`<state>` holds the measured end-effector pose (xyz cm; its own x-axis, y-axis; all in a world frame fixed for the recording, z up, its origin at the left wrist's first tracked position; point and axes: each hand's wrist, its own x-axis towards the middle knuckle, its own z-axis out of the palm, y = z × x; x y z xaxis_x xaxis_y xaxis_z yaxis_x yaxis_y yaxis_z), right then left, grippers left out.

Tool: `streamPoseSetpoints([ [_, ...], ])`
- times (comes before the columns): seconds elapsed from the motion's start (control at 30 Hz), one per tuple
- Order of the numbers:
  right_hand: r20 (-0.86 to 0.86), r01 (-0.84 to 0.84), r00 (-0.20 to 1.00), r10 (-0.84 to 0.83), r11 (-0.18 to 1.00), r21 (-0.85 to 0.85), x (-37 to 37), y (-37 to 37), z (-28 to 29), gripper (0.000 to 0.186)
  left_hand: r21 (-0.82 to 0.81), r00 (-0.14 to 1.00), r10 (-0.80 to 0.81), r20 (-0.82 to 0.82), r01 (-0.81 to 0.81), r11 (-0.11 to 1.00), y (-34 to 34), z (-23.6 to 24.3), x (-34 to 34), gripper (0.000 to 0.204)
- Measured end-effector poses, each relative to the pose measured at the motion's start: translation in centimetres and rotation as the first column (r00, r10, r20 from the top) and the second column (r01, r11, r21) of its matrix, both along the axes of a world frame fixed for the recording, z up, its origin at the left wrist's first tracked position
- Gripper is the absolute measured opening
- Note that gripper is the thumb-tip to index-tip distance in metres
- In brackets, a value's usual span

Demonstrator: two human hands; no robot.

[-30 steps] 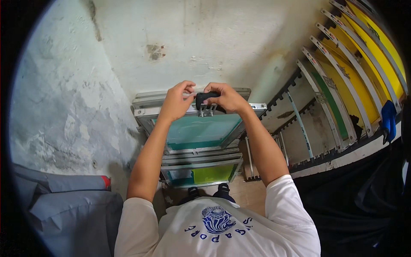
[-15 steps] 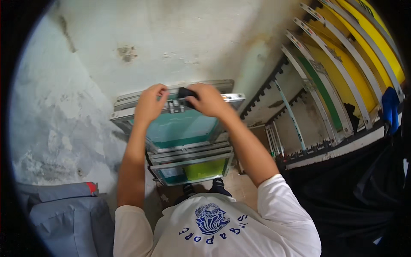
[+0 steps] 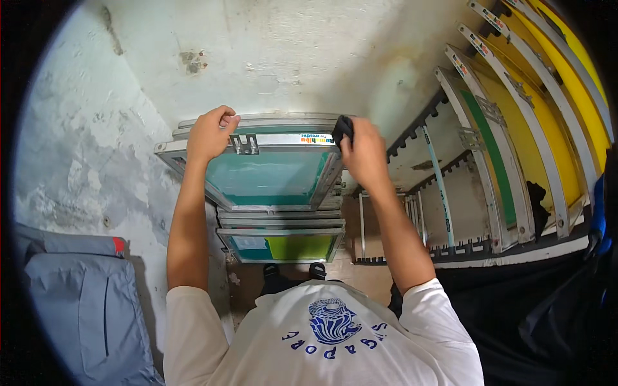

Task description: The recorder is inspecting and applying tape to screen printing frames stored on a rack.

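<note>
In front of me stands an upright screen-printing frame (image 3: 267, 177) with a silver metal rim, teal mesh and a small metal bracket on its top bar. My left hand (image 3: 211, 134) is at the left part of that bar, its fingers curled over the edge; the fingertips are partly hidden. At the bar's right end, my right hand (image 3: 367, 147) is closed on a black cloth (image 3: 343, 129), which is pressed against the corner.
More metal-rimmed frames (image 3: 280, 224) stand stacked closer to my feet. On the right, a slotted rack (image 3: 444, 254) holds several large frames with yellow and green mesh (image 3: 499, 157). A grey bag (image 3: 84, 296) is at lower left, black fabric (image 3: 515, 315) at lower right. A stained wall (image 3: 270, 58) rises behind.
My right hand with the black cloth has moved right along the top bar to its end. My left hand has shifted slightly left and up, and the bracket is now uncovered between the hands.
</note>
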<state>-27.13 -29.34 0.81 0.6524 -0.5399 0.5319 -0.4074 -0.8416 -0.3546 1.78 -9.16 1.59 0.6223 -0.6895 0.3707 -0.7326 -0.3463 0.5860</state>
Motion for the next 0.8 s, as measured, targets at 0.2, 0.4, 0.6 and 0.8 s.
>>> streamPoseSetpoints([
  [0.2,-0.095,-0.075,0.993,0.073,0.997,-0.022,1.3,2.0,-0.9,0.052,0.08,0.999,0.026,0.028,-0.028,0.996,0.1,0.1,-0.1,0.026],
  [0.4,-0.186,-0.206,0.965,0.187,0.974,-0.092,5.6,6.5,-0.4,0.043,0.114,0.998,0.033,0.05,-0.038,0.993,0.4,-0.3,-0.2,0.029],
  [0.6,-0.085,-0.291,0.956,0.281,0.946,-0.146,8.5,9.7,-1.6,0.058,0.139,0.997,0.0,0.076,-0.01,0.99,0.5,0.0,0.0,0.029],
  [0.8,-0.136,-0.075,0.989,0.061,0.992,-0.103,1.6,5.5,-1.0,0.056,0.1,1.0,-0.023,-0.003,0.023,0.995,0.6,-0.2,-0.1,0.028],
])
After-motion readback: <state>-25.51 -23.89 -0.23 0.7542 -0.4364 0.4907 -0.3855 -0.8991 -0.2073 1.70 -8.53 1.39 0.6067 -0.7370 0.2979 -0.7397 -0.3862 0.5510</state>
